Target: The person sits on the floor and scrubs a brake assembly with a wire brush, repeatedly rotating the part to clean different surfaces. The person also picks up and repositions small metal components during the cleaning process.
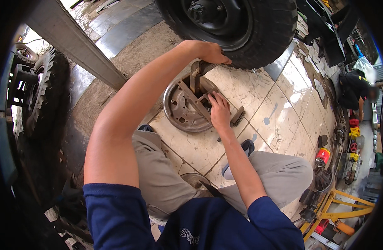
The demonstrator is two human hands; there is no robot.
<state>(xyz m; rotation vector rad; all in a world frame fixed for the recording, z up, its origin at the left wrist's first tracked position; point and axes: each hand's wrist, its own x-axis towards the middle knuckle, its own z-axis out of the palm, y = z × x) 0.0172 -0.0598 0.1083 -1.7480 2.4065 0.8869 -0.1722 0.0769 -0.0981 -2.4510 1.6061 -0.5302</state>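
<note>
A round, worn metal plate with holes, like a brake backing plate (175, 106), lies on the tiled floor in front of me. Across it rests an angular metal frame (192, 95). My right hand (220, 110) has its fingers bent over the frame's right side, thumb hidden. My left hand (211, 53) is closed above the plate's far edge, beside the big tire (262, 52). Just under it is a brownish, twisted-looking piece (201, 67); what the fingers grip is hidden. A wire brush (239, 116) lies by my right wrist, its handle partly under my forearm.
A grey metal post (75, 37) slants at the left, near another wheel (39, 89). Another round metal part (195, 180) lies between my legs. At right are a red can (323, 155), a yellow stand (325, 208), and a crouching person (352, 89).
</note>
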